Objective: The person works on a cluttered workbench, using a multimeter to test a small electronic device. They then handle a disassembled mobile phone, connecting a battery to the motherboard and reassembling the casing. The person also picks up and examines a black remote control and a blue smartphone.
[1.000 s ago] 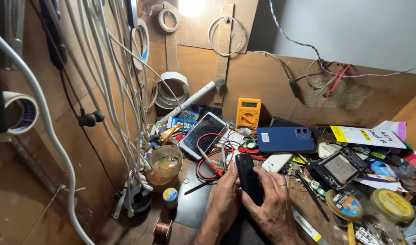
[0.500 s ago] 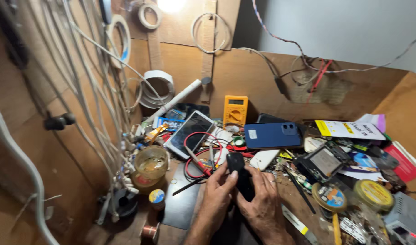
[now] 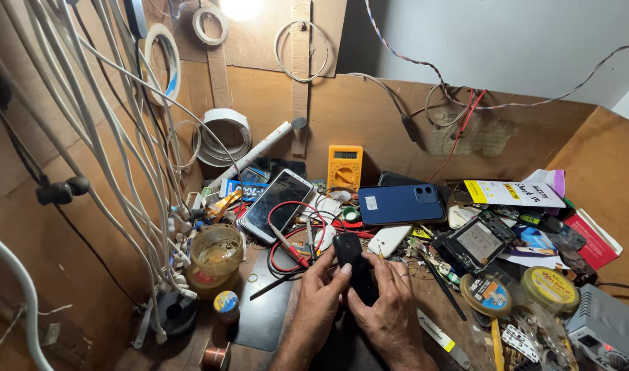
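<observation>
Gripping small black phone [image 3: 353, 264], left hand [image 3: 320, 299] and right hand [image 3: 386, 309] both closed around it; clutter crowding every edge.

A plywood back wall [image 3: 369, 110] rises behind the cluttered wooden surface [image 3: 259, 357], with a plywood side wall [image 3: 47, 227] on the left and another panel [image 3: 603, 158] on the right. Above the plywood is a pale grey wall [image 3: 520, 41]. A lamp [image 3: 240, 8] glows at the top edge. White cables [image 3: 108, 124] hang down the left side, and tape rolls [image 3: 225, 134] hang on the boards.
</observation>
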